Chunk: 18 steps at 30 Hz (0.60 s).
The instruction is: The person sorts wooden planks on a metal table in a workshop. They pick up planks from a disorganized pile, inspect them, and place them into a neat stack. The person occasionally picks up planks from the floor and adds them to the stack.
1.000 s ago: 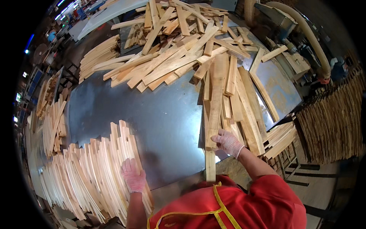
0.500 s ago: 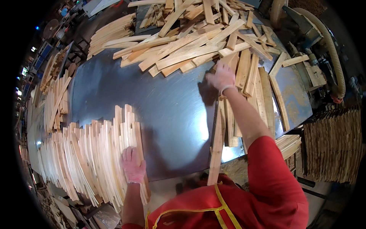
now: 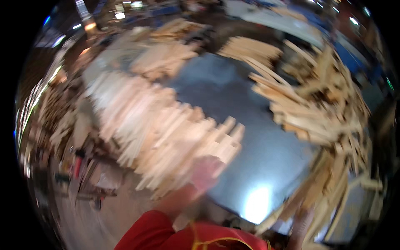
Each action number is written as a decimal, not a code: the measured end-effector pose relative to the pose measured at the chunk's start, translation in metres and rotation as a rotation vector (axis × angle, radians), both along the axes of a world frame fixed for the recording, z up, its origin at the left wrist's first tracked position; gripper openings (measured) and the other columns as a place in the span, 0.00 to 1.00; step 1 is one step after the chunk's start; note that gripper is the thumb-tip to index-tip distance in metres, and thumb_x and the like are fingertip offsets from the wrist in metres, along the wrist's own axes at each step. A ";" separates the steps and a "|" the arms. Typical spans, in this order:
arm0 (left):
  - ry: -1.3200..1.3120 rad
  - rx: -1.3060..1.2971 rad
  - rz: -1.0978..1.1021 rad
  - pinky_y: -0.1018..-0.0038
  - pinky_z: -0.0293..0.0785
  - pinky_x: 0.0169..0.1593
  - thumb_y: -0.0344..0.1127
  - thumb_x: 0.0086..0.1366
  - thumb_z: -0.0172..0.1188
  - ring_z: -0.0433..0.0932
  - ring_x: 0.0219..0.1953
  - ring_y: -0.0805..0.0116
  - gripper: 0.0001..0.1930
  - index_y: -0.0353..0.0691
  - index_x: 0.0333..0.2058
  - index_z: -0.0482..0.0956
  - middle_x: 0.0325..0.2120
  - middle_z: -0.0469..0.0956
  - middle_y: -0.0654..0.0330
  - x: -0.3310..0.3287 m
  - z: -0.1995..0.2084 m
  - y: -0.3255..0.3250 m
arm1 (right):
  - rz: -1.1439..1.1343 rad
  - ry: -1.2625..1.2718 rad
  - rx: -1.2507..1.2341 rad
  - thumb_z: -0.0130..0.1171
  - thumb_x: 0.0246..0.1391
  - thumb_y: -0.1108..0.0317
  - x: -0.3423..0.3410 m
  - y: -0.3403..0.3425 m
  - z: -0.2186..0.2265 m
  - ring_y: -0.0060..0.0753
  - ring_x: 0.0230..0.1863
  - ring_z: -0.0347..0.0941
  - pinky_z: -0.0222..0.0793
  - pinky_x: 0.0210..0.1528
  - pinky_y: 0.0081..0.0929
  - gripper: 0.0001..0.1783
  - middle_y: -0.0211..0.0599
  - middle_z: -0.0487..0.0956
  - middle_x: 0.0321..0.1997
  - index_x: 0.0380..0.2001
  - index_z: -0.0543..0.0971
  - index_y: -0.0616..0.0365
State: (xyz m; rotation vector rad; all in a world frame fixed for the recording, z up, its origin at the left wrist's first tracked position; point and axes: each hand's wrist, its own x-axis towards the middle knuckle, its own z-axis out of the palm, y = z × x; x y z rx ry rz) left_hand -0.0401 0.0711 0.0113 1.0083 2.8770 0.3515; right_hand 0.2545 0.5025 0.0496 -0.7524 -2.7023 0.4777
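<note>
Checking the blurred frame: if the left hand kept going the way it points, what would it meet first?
Probably the row of pale wooden slats; the left hand already lies at its near end, though blur hides whether they touch.

Grey metal table (image 3: 233, 96), loose slat heap (image 3: 316, 108) right

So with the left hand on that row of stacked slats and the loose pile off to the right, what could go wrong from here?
The left hand rests at the end of the row of slats; a shove might fan them out. The loose pile overhangs the metal table, so pieces could slide off. The right hand is too blurred to judge.
</note>
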 end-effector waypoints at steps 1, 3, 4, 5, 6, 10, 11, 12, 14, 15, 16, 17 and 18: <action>0.035 -0.059 -0.001 0.52 0.52 0.77 0.51 0.63 0.61 0.61 0.74 0.53 0.36 0.51 0.69 0.72 0.69 0.69 0.57 0.007 0.002 -0.009 | 0.034 0.097 -0.031 0.61 0.61 0.70 0.017 -0.026 -0.033 0.50 0.43 0.81 0.78 0.44 0.41 0.23 0.55 0.82 0.49 0.59 0.74 0.61; 0.025 -0.142 -0.072 0.53 0.50 0.77 0.52 0.64 0.61 0.59 0.74 0.54 0.36 0.51 0.70 0.70 0.70 0.67 0.58 -0.003 0.012 -0.001 | 0.019 0.265 -0.065 0.59 0.57 0.76 0.039 -0.073 -0.086 0.49 0.49 0.80 0.79 0.49 0.38 0.39 0.57 0.80 0.56 0.74 0.66 0.62; -0.019 -0.205 -0.062 0.54 0.50 0.77 0.52 0.64 0.60 0.59 0.74 0.55 0.36 0.52 0.70 0.70 0.71 0.66 0.59 0.002 0.027 -0.004 | -0.012 0.281 -0.309 0.59 0.59 0.74 0.023 -0.098 -0.087 0.48 0.51 0.79 0.78 0.51 0.38 0.35 0.56 0.80 0.58 0.71 0.69 0.64; -0.010 -0.206 -0.056 0.55 0.50 0.76 0.53 0.64 0.60 0.59 0.74 0.56 0.36 0.51 0.70 0.70 0.71 0.66 0.60 0.005 0.029 -0.011 | -0.046 0.281 -0.536 0.60 0.60 0.73 0.009 -0.125 -0.079 0.47 0.53 0.78 0.77 0.53 0.38 0.32 0.55 0.79 0.59 0.68 0.71 0.66; -0.004 -0.206 -0.059 0.55 0.51 0.76 0.54 0.65 0.60 0.59 0.74 0.56 0.36 0.51 0.70 0.70 0.71 0.66 0.60 0.009 0.027 -0.017 | -0.087 0.267 -0.761 0.60 0.62 0.71 -0.001 -0.151 -0.070 0.45 0.55 0.77 0.76 0.55 0.38 0.29 0.54 0.79 0.60 0.66 0.74 0.68; -0.092 -0.155 -0.096 0.56 0.50 0.76 0.57 0.64 0.61 0.56 0.75 0.60 0.38 0.52 0.71 0.70 0.72 0.64 0.60 0.004 0.054 -0.011 | -0.073 0.284 -1.229 0.61 0.67 0.67 -0.053 -0.267 0.044 0.40 0.53 0.73 0.73 0.57 0.36 0.38 0.47 0.74 0.57 0.75 0.60 0.70; -0.121 -0.041 -0.045 0.55 0.58 0.73 0.55 0.65 0.62 0.65 0.71 0.56 0.37 0.47 0.70 0.70 0.69 0.68 0.53 0.010 0.060 -0.003 | -0.207 0.420 -1.228 0.57 0.52 0.82 -0.066 -0.265 -0.021 0.41 0.52 0.79 0.78 0.51 0.33 0.50 0.46 0.78 0.57 0.80 0.58 0.56; -0.292 0.234 -0.012 0.55 0.61 0.71 0.55 0.65 0.63 0.68 0.67 0.53 0.37 0.44 0.69 0.70 0.66 0.70 0.50 0.013 0.055 0.005 | -0.103 0.506 -1.236 0.57 0.54 0.81 -0.077 -0.279 -0.037 0.33 0.55 0.76 0.76 0.53 0.29 0.50 0.41 0.76 0.59 0.81 0.55 0.53; -0.646 0.761 0.118 0.56 0.69 0.67 0.53 0.66 0.64 0.75 0.61 0.48 0.36 0.39 0.67 0.70 0.62 0.74 0.46 0.032 0.038 0.000 | 0.236 0.122 -0.746 0.64 0.51 0.76 -0.103 -0.313 -0.020 0.50 0.65 0.75 0.72 0.67 0.38 0.51 0.51 0.75 0.65 0.78 0.57 0.60; -0.706 0.752 0.208 0.58 0.72 0.63 0.51 0.67 0.65 0.77 0.57 0.50 0.34 0.35 0.64 0.72 0.55 0.78 0.44 0.024 0.043 -0.011 | 0.460 0.035 -0.717 0.71 0.49 0.67 -0.121 -0.337 0.005 0.58 0.72 0.68 0.66 0.73 0.40 0.54 0.57 0.69 0.72 0.77 0.57 0.62; -0.768 0.741 0.299 0.60 0.75 0.59 0.48 0.67 0.67 0.80 0.53 0.52 0.32 0.31 0.61 0.74 0.49 0.82 0.42 0.015 0.044 -0.022 | 0.595 -0.001 -0.737 0.75 0.49 0.58 -0.138 -0.358 0.039 0.59 0.76 0.63 0.63 0.75 0.41 0.57 0.61 0.65 0.74 0.77 0.57 0.64; -0.782 0.734 0.345 0.60 0.76 0.56 0.47 0.67 0.65 0.80 0.49 0.52 0.29 0.32 0.59 0.76 0.47 0.82 0.42 0.009 0.051 -0.039 | 0.657 0.035 -0.727 0.75 0.50 0.54 -0.145 -0.364 0.023 0.61 0.73 0.66 0.65 0.73 0.42 0.58 0.61 0.67 0.72 0.77 0.56 0.65; -0.749 0.721 0.388 0.60 0.77 0.54 0.46 0.67 0.64 0.81 0.46 0.52 0.26 0.33 0.57 0.77 0.44 0.83 0.43 -0.002 0.066 -0.069 | 0.555 -0.136 -0.795 0.74 0.55 0.57 -0.147 -0.369 0.027 0.49 0.77 0.63 0.62 0.77 0.41 0.59 0.57 0.65 0.78 0.80 0.51 0.61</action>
